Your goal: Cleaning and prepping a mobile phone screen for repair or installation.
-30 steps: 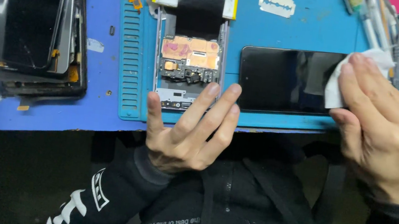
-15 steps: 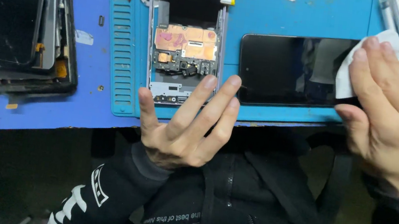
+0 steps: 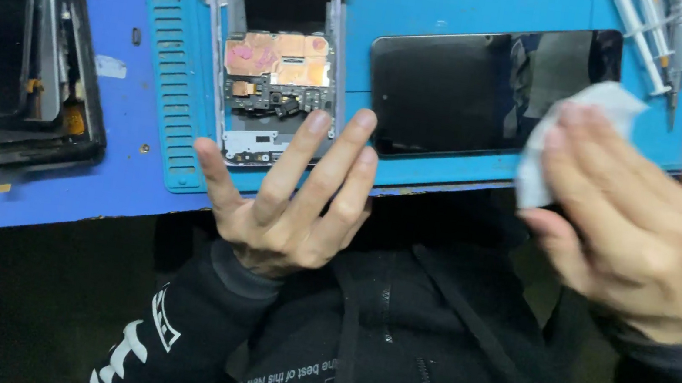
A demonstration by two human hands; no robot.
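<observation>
Wiping cloth being pinched against the right end of a dark phone screen.
The screen is lying flat on the blue mat, just right of an opened phone body with its circuit board exposed. The white cloth is being gripped by the blurred right hand, while the left hand is being held spread, fingertips lying over the opened phone's lower edge.

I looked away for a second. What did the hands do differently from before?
The right hand with its white wipe lifted off the dark phone screen and pulled back toward the person. It is blurred with motion. The left hand stayed flat, fingers on the opened phone. Both phones kept their places on the blue mat.
</observation>
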